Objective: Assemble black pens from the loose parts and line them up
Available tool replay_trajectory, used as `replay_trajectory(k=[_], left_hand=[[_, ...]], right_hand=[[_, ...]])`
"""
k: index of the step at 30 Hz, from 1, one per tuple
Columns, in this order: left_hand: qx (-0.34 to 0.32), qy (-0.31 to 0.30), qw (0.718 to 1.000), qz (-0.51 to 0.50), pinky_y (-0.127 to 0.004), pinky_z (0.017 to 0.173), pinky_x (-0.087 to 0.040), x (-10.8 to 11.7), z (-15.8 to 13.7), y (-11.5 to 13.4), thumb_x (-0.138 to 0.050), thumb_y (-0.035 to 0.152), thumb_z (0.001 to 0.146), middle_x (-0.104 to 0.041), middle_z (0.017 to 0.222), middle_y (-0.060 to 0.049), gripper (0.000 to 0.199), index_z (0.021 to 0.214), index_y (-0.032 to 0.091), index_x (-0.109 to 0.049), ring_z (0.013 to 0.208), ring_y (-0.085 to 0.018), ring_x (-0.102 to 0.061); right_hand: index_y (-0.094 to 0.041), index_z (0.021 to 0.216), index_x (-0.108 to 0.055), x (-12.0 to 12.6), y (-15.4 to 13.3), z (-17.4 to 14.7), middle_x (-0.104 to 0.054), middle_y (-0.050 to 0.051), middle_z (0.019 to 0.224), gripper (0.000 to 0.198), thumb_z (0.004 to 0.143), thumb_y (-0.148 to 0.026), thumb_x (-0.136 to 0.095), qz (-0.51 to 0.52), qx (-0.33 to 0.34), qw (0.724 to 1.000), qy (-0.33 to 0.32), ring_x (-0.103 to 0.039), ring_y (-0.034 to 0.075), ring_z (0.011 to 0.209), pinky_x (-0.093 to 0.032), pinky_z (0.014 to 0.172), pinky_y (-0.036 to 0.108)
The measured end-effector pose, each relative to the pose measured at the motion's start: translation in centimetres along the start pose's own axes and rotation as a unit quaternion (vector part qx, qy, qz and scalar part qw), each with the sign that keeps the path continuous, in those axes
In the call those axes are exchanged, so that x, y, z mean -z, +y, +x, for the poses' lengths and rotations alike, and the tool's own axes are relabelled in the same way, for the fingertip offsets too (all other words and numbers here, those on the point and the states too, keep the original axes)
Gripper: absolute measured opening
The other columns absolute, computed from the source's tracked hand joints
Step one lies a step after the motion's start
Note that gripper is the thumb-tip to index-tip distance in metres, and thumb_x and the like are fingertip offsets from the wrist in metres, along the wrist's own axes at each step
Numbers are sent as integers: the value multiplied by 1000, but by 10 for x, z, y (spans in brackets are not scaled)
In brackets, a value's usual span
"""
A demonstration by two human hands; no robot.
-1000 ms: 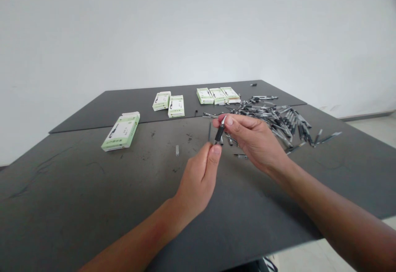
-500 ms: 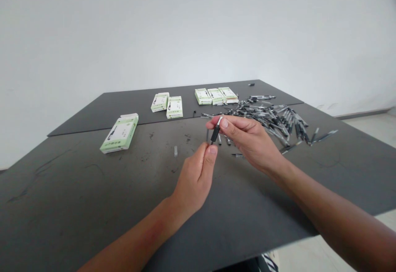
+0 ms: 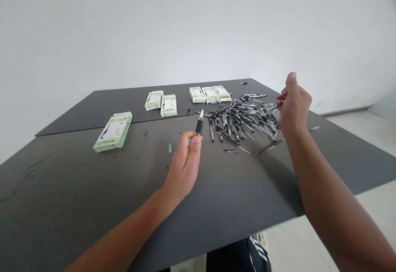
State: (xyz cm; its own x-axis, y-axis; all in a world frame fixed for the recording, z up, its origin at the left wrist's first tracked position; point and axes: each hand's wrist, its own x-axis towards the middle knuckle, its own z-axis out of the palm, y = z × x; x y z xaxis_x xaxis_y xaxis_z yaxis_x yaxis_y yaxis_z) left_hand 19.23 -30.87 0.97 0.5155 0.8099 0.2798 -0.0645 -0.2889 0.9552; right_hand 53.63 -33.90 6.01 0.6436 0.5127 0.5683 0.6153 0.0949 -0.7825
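My left hand is closed around a gel pen with a black grip and a silver conical tip. The tip points up and away from me; the pen's rear end is hidden in my palm. Raised over the right part of the table, my right hand has its thumb up, apart from loosely curled fingers. Nothing shows in it, though its inner side faces away. Behind and left of it lies a heap of pens with clear barrels and black parts. A short black pen part lies in front of the heap.
A green and white pen box lies at left, flap open. Farther back are two more boxes and a row of three. A small clear piece lies left of my left hand. The dark table ends before a white wall.
My right hand has let go of the pen's tip and moved right and up. My left hand keeps the pen, slightly farther left. The view has shifted a little right.
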Motion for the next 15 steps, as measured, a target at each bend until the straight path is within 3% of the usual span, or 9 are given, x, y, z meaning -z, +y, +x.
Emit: replay_trajectory(k=[2, 4, 7, 11, 15], left_hand=[[4, 0, 1000, -8, -25, 49, -30, 0, 1, -2, -46, 62, 111, -37, 66, 8, 38, 105, 25, -53, 53, -13, -33], [6, 0, 1000, -8, -25, 49, -31, 1, 2, -5, -46, 63, 111, -37, 67, 8, 40, 101, 25, -52, 54, -13, -34], [13, -2, 1000, -8, -24, 49, -31, 2, 3, -8, -44, 62, 112, -36, 68, 8, 40, 99, 25, -49, 55, -13, -34], [26, -13, 999, -20, -24, 49, -33, 2, 1, -8, -42, 60, 114, -35, 67, 9, 39, 98, 25, -47, 53, -11, -35], [30, -25, 999, -23, -25, 52, -36, 0, -3, -9, -39, 57, 116, -40, 63, 10, 37, 99, 25, -47, 50, -11, -42]], right_hand=[[-27, 71, -56, 12, 13, 7, -58, 6, 63, 56, 102, -72, -44, -60, -31, 996, 56, -42, 18, 60, -34, 62, 41], [-26, 68, -59, 17, 19, 8, -60, 7, 65, 50, 99, -65, -56, -118, -39, 992, 36, -46, 17, 61, -35, 63, 41], [-20, 91, -78, 16, 20, 7, -75, 14, 92, 28, 90, -47, -72, -151, -18, 987, -46, -62, 21, 74, -43, 68, 39], [-22, 127, -82, 13, 17, 7, -76, 17, 124, 49, 80, -35, -79, -179, 22, 976, -118, -74, 28, 92, -52, 82, 44], [-26, 119, -86, 13, 14, 5, -82, 13, 101, 41, 83, -44, -80, -229, 25, 960, -159, -75, 31, 91, -53, 85, 47]])
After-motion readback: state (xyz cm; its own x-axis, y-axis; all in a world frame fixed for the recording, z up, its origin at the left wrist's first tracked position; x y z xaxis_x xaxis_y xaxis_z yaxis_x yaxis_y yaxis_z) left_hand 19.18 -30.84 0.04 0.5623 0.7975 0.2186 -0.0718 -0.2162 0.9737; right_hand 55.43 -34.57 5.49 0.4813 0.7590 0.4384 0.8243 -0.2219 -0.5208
